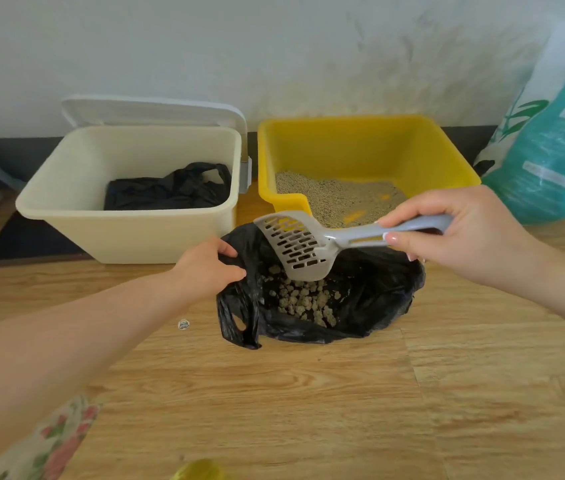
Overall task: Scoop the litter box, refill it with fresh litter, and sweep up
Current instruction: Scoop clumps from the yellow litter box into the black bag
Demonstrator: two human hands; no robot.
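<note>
Just in front of the yellow litter box (pixel 371 161), on the wood floor (pixel 274 410), a black bag (pixel 371 299) lies open w/ litter clumps (pixel 305 301) inside. Left hand (pixel 210 265) pinches the bag's rim on the side away from the box's right edge; right hand (pixel 461 233) has its grip closed on the grey scoop (pixel 303 245) handle, slotted head tilted down over the clumps. Cream bin (pixel 128 188) sits beside the box, teal litter sack (pixel 551 140) on its other side.

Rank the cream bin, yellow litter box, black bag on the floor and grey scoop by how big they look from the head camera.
Cream bin and yellow litter box look alike. Then black bag, then grey scoop.
</note>
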